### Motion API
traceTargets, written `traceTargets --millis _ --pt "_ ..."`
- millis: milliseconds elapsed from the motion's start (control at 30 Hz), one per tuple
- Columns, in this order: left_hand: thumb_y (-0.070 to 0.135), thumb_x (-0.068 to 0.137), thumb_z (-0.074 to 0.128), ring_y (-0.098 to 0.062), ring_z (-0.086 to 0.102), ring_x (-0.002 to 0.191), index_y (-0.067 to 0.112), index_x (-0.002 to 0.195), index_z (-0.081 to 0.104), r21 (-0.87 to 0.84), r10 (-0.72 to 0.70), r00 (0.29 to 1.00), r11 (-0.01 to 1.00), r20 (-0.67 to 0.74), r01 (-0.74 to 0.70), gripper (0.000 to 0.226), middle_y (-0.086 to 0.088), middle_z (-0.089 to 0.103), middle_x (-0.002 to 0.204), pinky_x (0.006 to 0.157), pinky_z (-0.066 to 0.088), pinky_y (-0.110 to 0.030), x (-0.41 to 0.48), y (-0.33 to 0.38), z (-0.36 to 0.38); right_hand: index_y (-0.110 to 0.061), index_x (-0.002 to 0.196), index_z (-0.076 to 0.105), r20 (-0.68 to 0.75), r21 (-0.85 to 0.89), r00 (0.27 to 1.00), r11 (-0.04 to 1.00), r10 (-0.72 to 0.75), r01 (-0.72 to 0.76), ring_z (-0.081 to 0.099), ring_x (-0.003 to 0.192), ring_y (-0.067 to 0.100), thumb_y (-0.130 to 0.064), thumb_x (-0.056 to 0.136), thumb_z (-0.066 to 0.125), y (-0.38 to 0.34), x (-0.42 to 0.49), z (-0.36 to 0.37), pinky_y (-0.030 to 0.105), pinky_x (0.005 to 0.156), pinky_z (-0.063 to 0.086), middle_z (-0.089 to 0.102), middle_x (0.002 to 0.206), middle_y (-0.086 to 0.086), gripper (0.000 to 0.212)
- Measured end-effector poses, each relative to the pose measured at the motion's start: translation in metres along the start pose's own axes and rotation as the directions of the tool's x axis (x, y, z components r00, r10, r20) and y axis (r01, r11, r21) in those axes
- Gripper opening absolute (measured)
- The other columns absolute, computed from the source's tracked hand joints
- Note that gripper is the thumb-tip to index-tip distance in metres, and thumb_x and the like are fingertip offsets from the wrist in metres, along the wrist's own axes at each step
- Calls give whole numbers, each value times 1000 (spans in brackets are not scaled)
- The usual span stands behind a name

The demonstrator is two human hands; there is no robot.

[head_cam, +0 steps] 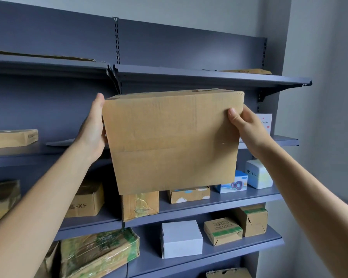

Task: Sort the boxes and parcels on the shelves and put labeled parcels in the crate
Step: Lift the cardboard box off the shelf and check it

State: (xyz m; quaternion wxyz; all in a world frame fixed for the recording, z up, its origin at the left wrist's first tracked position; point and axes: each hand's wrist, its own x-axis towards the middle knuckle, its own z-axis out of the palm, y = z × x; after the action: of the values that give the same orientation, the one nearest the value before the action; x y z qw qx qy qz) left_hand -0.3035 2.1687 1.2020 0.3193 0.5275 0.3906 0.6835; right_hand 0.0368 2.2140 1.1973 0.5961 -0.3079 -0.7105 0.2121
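Brown corrugated cardboard fills the middle of my feed: a large cardboard box held up in the air in front of the blue-grey shelving, resting on no shelf. Its top edge sits just below the front lip of the upper shelf, and its plain front face, creased and scuffed, hides most of the middle shelf behind it. The left hand presses against the box's left side with the thumb pointing up along the front corner. Its fingers are out of sight behind the box, so I cannot tell how far they curl. The right hand grips the right edge, thumb laid on the front face near the top corner and fingers wrapped round behind. Both forearms reach up from the bottom corners of my view. Below the held box, one shelf carries a carton marked "-XF", a taped carton, a low flat carton, a blue and white box and a white box with handwriting. The shelf beneath that holds a plastic-wrapped bundle, a plain white box and two green-printed cartons side by side. A flat carton lies on the middle shelf at far left, well apart from the left hand.
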Motion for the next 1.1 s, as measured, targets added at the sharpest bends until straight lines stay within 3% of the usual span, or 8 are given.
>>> traceTargets --millis 100,200,333,500,633,767,933,1100 --pt "62 72 52 -23 45 78 17 98 52 -38 30 997 999 77 -27 51 -12 49 95 69 36 -35 1 6 -13 -18 120 54 -11 44 999 998 -49 50 59 90 -4 -17 105 45 -1 1 4 14 78 47 63 104 -8 17" --pt "42 73 49 -24 39 83 9 111 51 -84 111 992 991 68 -105 50 -9 46 104 62 33 -33 6 4 -24 -26 121 55 -30 30 992 991 -126 127 57 101 3 -21 100 52 0 4 6 20 89 47 62 109 -5 22" --pt "17 77 41 -25 42 101 16 136 48 -112 177 984 978 24 -174 59 -5 59 113 76 38 -38 6 0 -31 -27 133 50 -92 -112 974 974 -205 195 54 113 -6 -4 97 57 3 7 14 16 97 44 60 120 -20 43" --pt "7 68 40 -14 53 111 15 134 42 -62 270 961 962 57 -267 67 3 57 130 84 41 -39 6 -4 -33 -19 139 47 -207 -131 956 974 -208 184 53 124 19 5 90 61 25 7 30 16 92 48 58 130 -5 56" --pt "-10 74 49 -4 51 122 20 127 36 85 305 947 945 104 -314 63 13 49 134 87 47 -27 15 -17 -31 -16 135 44 -226 -65 969 994 -101 89 53 121 20 -13 87 67 44 12 39 36 99 50 53 127 -5 54" --pt "-28 79 49 7 49 121 21 130 33 208 280 959 937 31 -280 72 18 47 130 104 46 -33 32 -44 -29 -14 127 43 -140 137 984 986 111 -92 59 118 21 -38 89 63 61 30 49 46 103 49 58 118 -5 49" --pt "-30 79 47 -1 41 133 21 130 40 296 282 959 915 20 -275 72 15 33 148 103 42 -25 56 -72 -12 -7 117 47 -231 -156 966 976 112 -150 58 102 18 -24 88 74 99 56 60 29 81 47 59 107 3 44" --pt "-24 79 51 -6 27 144 31 115 55 556 324 940 764 107 -327 66 20 22 152 116 33 -40 86 -108 -5 -4 94 60 -235 -280 960 936 150 -215 62 81 21 -26 85 75 152 85 64 26 60 42 68 89 6 29"
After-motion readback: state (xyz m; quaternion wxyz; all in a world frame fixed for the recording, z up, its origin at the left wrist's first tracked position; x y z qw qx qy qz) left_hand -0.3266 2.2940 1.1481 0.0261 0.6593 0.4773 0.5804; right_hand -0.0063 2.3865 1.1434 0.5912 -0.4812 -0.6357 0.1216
